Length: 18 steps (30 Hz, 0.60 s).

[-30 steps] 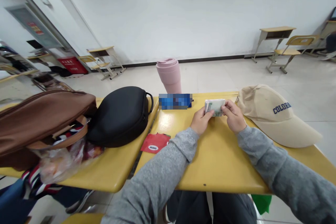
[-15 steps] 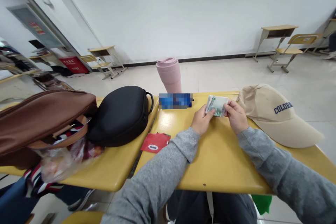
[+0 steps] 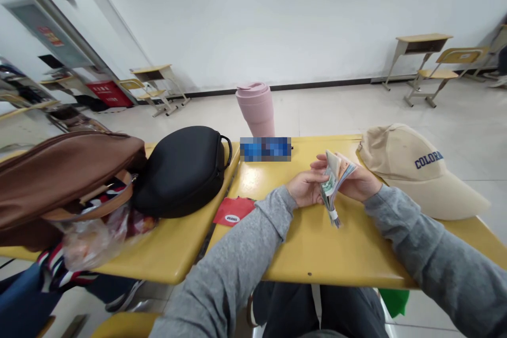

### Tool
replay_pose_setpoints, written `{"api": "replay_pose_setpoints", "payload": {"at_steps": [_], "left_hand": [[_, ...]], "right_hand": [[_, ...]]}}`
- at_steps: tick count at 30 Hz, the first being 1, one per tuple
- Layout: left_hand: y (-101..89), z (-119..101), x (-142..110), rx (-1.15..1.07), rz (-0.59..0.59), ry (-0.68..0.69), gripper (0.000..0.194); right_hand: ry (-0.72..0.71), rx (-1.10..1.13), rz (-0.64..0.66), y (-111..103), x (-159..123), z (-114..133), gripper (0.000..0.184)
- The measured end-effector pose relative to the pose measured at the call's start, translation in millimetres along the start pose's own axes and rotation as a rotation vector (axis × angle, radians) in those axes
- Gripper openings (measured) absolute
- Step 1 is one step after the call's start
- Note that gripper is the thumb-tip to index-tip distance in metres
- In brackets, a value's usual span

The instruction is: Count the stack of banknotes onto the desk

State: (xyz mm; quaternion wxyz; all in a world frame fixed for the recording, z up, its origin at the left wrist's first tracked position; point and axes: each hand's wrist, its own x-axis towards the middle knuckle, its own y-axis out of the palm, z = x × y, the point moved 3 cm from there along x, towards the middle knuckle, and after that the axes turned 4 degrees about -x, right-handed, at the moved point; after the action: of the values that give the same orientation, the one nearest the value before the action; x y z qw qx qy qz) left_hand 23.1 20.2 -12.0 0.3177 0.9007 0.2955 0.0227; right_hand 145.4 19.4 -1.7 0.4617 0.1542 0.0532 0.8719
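A wad of banknotes stands tilted on edge above the yellow desk, its top edges fanned apart and a narrow white band near its lower end. My left hand grips the wad from the left, thumb on the green note facing it. On the other side, my right hand curls against the notes; its fingers are partly hidden behind them. Left of my forearm lies a red cloth pouch with a white oval label, partly covered by my sleeve.
A pink tumbler stands at the back, behind a blurred blue item. To the right lies a beige cap. On the adjoining left desk are a black rounded case, a brown bag and a plastic bag.
The banknotes have turned from lying face-on to standing on edge, and their tops have spread. My right hand has shifted from pinching the right edge to curling against the notes.
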Motion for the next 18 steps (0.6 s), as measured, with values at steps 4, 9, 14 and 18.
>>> {"api": "replay_pose_setpoints", "payload": {"at_steps": [4,9,14,18], "left_hand": [[-0.7,3,-1,0.032,0.064,-0.042,0.027],[3.2,4,0,0.026,0.128,-0.062,0.029],[-11.5,-2,10,0.074,-0.138,0.071,0.037],[-35.4,-19,10,0.261,-0.678,0.349,0.024]], "right_hand": [[-0.007,-0.016,0.020,1,-2,8,0.048],[0.047,0.026,-0.054,3,-4,10,0.035],[-0.023,-0.033,-0.259,-13,3,8,0.031],[-0.255,-0.194,-0.526,-40,8,10,0.032]]}}
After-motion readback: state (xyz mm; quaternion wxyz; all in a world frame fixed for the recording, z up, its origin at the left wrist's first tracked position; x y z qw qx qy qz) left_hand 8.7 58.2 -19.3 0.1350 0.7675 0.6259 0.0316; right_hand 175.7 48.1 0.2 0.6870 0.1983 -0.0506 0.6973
